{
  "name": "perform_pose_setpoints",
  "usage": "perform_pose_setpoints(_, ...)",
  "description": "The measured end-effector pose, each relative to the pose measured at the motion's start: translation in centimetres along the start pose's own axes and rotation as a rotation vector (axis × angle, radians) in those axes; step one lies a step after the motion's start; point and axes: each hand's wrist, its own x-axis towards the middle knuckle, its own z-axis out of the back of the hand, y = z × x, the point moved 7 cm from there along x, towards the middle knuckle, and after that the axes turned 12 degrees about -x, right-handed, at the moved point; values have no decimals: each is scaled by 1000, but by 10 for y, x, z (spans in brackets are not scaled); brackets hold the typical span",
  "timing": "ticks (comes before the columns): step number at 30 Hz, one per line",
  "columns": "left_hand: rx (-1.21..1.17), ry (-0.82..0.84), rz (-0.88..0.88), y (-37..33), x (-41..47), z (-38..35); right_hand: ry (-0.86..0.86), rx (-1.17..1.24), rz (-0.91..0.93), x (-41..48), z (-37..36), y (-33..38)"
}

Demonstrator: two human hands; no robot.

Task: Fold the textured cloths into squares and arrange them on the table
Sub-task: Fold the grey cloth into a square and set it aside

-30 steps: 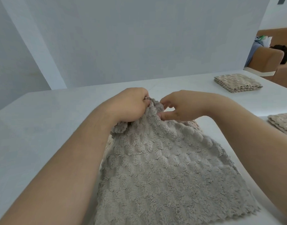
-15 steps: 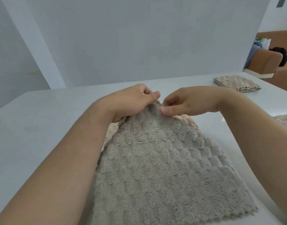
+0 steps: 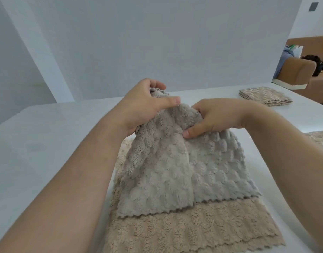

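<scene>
A grey textured cloth (image 3: 168,172) hangs from both my hands above the table (image 3: 47,143), its zigzag lower edge lifted off the surface. My left hand (image 3: 144,105) grips its top corner. My right hand (image 3: 215,117) pinches the top edge just beside it. Under the grey cloth lie beige textured cloths (image 3: 202,227), spread flat near the table's front. A folded beige cloth stack (image 3: 264,96) sits at the far right of the table.
Another beige cloth (image 3: 321,139) shows at the right edge, partly behind my right forearm. A white wall panel (image 3: 157,42) stands behind the table. A brown sofa (image 3: 303,70) with clutter lies beyond the table's right end.
Both hands have raised the grey cloth; its lower edge has come up and uncovered the beige cloths beneath. The hands have moved slightly apart.
</scene>
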Motion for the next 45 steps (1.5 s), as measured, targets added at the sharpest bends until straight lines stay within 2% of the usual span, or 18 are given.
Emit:
perform_pose_setpoints(3,49,34,8,1,-1,-2,-207,51,-28,5,15,-6)
perform_pose_setpoints(9,262,175,25,12,1,-13,-477,215,-35,8,34,-17)
perform_pose_setpoints(12,342,229,29,16,-1,-20,-570,223,-25,6,40,-18)
perform_pose_setpoints(16,370,220,65,21,-4,-23,-643,139,0,4,44,-13)
perform_pose_setpoints(23,394,124,87,25,1,-17,-603,-32,3,4,41,-9)
perform_pose_setpoints(29,290,60,-60,15,4,-10,-259,-86,12,5,18,-3)
perform_pose_setpoints(31,292,44,-91,13,4,-9,-206,-125,-14,7,12,-6)
perform_pose_setpoints(34,321,21,-112,12,5,-9,-194,-192,-65,11,11,-13)
perform_pose_setpoints(38,369,10,-104,13,6,-6,-271,-117,-84,13,20,-23)
perform_pose_setpoints(41,385,34,-62,17,7,-4,-292,-102,-31,12,21,-19)
perform_pose_setpoints(45,484,89,19,24,9,0,-277,-124,-51,11,20,-20)
